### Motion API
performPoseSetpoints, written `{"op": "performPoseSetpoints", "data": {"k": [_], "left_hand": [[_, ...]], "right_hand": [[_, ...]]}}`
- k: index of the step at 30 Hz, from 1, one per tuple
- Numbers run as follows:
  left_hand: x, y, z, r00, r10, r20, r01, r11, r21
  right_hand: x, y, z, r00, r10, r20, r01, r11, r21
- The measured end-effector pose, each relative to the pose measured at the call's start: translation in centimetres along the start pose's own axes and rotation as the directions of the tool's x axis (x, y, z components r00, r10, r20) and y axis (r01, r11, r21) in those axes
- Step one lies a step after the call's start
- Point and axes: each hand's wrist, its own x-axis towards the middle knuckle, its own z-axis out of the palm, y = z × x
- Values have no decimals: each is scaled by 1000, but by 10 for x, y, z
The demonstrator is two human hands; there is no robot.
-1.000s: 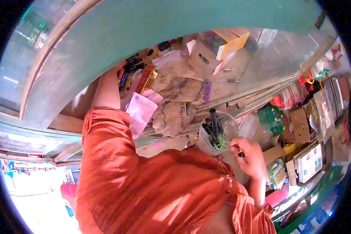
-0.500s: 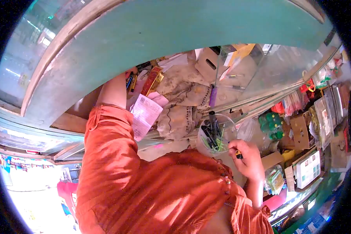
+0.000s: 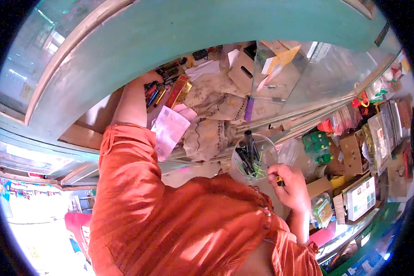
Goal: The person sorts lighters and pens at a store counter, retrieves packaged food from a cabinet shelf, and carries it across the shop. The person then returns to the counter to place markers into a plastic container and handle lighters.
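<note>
right hand: fingers curled in, narrow grip, holding a small yellow-and-black item end-on; type not clear. grip looks loose enough to keep the piece ready without squeezing it. fingertips close by the rim of a clear tub; whether they also steady it, cannot tell.

tub: mouth toward the viewer, dark markers and thin green sticks inside, leaning on each other. round wall probably there to stop them rolling off; its place by the body puts it within easy reach.

left hand: arm stretched out, hand low among small dark items, close under the teal frame. fingers partly hidden; how wide they are, or what they grip, cannot tell. arm likely out straight because the pile lies deep in the case.

just beside the left hand: loose pens, then a red-and-gold box lying slantwise. nearer the body, a printed paper, tilted, by the sleeve. between the two hands, a patterned cloth, rumpled, perhaps laid as lining. farther right, green bottles bunched together.
</note>
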Motion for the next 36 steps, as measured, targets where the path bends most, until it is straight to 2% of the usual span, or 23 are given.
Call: {"op": "performPoseSetpoints", "data": {"k": [5,7,10,13,15,16,17,18,19,20,21,22,23,25,27,28,29,30,31,32,33,34,36], "left_hand": [[-12,33,-3,989,46,137,-55,997,63],[-23,43,-20,959,80,270,-90,996,26],[-42,53,-50,847,158,507,-114,986,-119],[-50,57,-48,823,177,540,-108,982,-156],[-47,50,-13,972,150,180,-145,989,-43],[-29,38,10,973,149,176,-142,989,-47],[-3,20,36,987,140,-72,-140,990,15],[10,10,50,940,137,-312,-119,990,75],[-3,14,35,941,132,-313,-116,991,71],[-17,13,16,943,81,-322,-158,963,-218],[-29,13,4,948,28,-318,-189,853,-487],[-28,8,4,948,20,-318,-182,853,-489],[-24,1,2,951,-9,-309,-230,648,-726],[-8,-7,-2,963,-39,-268,-265,70,-962],[2,6,12,981,-12,-192,-168,-543,-823],[-44,35,-2,967,81,-241,-149,-588,-795],[-103,71,-14,951,165,-262,-97,-646,-757],[-147,95,-15,952,157,-262,-130,-568,-813],[-191,122,-17,960,156,-234,-91,-614,-784],[-248,151,-31,993,98,-60,17,-645,-764],[-254,155,-13,932,265,-248,39,-751,-659],[-265,164,-4,886,294,-358,31,-809,-587],[-293,184,-3,888,210,-410,-146,-715,-683]], "right_hand": [[-7,-1,-5,1000,2,9,-2,1000,-31],[-10,-1,-6,1000,14,13,-13,999,-37],[-13,-2,-5,1000,19,-19,-19,999,-27],[-14,-1,-5,1000,19,-20,-19,1000,-13],[-13,-2,-6,1000,24,-6,-24,1000,-17],[-11,-3,-7,1000,19,-5,-19,1000,-22],[-10,-4,-9,1000,12,8,-12,999,-29],[-8,-5,-10,1000,7,24,-6,999,-36],[-7,-5,-10,1000,5,27,-4,999,-38],[-6,-5,-10,1000,-14,12,15,999,-32],[-4,-5,-9,999,-34,-2,34,999,-26],[-3,-6,-9,999,-39,5,39,999,-26],[-1,-7,-9,999,-45,9,46,997,-68],[4,-10,-11,999,-44,10,45,993,-108],[9,-13,-16,994,-62,90,68,996,-58],[12,-14,-19,996,-28,89,34,998,-58],[17,-15,-20,990,-84,115,95,991,-92],[22,-16,-22,979,-151,140,169,977,-126],[26,-19,-23,980,-146,134,163,978,-128],[29,-22,-22,977,-175,118,190,974,-127],[32,-25,-21,974,-203,104,215,969,-124],[33,-25,-20,974,-200,107,213,970,-120],[37,-27,-21,958,-228,173,255,954,-155]]}}
